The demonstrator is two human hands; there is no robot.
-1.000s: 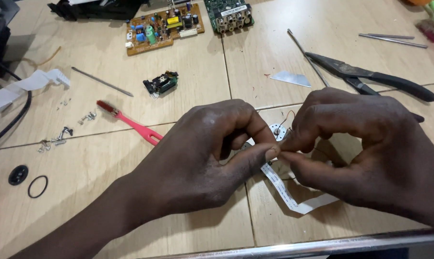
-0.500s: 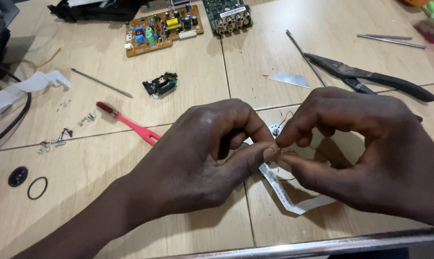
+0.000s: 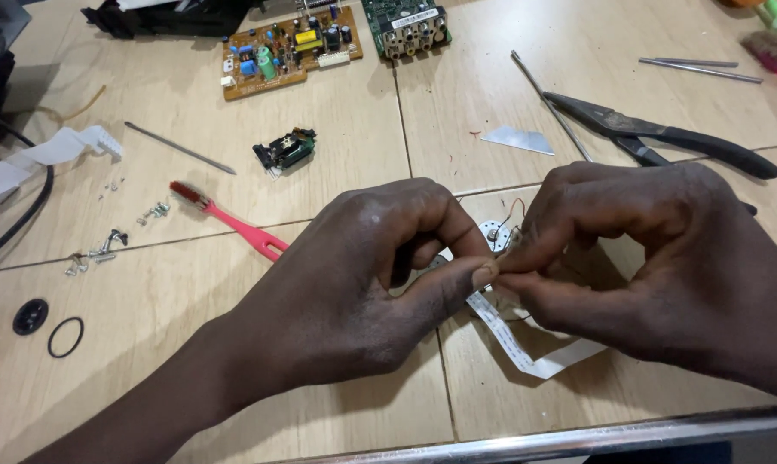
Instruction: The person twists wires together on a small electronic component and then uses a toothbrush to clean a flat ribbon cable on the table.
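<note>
Far left, a black disc and a rubber ring lie on the table, with loose screws just above them and a pink brush to their right. None of these sit in a tray or dish; no container shows, so the small parts are loose on the bare top.

Your left hand curls closed, thumb and forefinger pinched at the small motor, which sits between your two hands just above the table. Your right hand pinches the same spot from the other side; what exactly it holds is hidden by your fingers. A white ribbon cable trails down from the pinch onto the table.

Keep both pinches close together and your wrists low, so the thin red wire is not strained. Pliers lie well apart, upper right.
</note>
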